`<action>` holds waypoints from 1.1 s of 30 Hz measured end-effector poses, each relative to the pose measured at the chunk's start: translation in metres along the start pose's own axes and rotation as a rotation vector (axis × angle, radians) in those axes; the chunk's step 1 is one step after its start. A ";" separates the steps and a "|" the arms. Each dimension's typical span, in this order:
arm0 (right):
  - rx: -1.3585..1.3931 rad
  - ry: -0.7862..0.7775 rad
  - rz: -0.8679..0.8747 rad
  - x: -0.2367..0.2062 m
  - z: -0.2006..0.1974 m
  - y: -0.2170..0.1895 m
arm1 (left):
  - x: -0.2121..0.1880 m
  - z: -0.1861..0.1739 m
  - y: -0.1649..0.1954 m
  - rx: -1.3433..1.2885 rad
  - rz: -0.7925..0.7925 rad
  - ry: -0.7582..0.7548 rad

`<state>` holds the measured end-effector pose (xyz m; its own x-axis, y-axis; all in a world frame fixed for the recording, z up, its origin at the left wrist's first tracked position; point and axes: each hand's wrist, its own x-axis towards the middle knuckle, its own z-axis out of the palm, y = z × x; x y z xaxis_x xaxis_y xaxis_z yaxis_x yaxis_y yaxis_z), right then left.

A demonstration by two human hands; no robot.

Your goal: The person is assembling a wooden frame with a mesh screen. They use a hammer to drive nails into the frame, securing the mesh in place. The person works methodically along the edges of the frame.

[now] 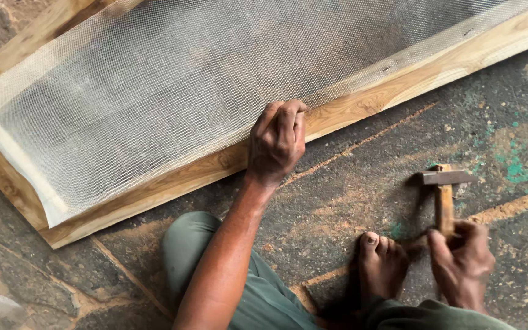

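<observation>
**Left hand pins mesh to frame, right hand grips hammer**

Left hand [276,142] is curled into a loose fist, knuckles up, fingertips pressing down on the near rail of the wooden frame [362,107], right where the edge of the wire mesh [172,85] overlaps the wood. Can't tell if anything small is pinched betw. the fingers; they're tucked under. Forearm runs from bottom centre up to the rail.

Right hand [462,260] is closed round the wooden handle of a hammer [443,189], near bottom right. Hand is a bit blurred. Hammer is upright in view, metal head at top, handle pointing back toward the person; head is over the floor [349,195], well apart from the frame. Whether it touches the floor can't be told.

Hands are well apart: left on frame, right off to the side over the floor.

Frame lies flat on the floor, running diagonally from lower left to upper right; its near left corner sits low left. Mesh covers the whole opening and laps onto the rails w/ a lighter folded border along left and near edges.

Bare foot [381,260] rests on the floor just left of the right hand, toes fwd. Green trouser leg [197,244] is bent beside the left forearm. Floor is dark rough stone w/ sawdust streaks and green paint flecks at right.
</observation>
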<state>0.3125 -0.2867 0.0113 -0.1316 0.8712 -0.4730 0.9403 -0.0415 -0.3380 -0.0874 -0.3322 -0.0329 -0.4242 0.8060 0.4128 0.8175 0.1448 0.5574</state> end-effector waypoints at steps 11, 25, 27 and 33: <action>0.457 -0.036 -0.470 0.003 -0.032 -0.121 | -0.001 -0.004 0.005 -0.059 -0.044 0.041; 0.017 0.170 -0.887 0.022 0.021 -0.178 | -0.016 0.011 -0.007 -0.127 -0.112 0.085; 0.026 0.186 -0.905 0.021 0.018 -0.179 | -0.016 0.010 -0.006 -0.145 -0.133 0.082; -0.012 0.120 -0.826 0.025 0.011 -0.183 | -0.015 0.008 -0.005 -0.144 -0.133 0.099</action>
<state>0.1337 -0.2629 0.0524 -0.7464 0.6654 0.0137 0.5594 0.6383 -0.5289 -0.0815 -0.3399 -0.0476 -0.5667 0.7238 0.3937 0.6906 0.1568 0.7060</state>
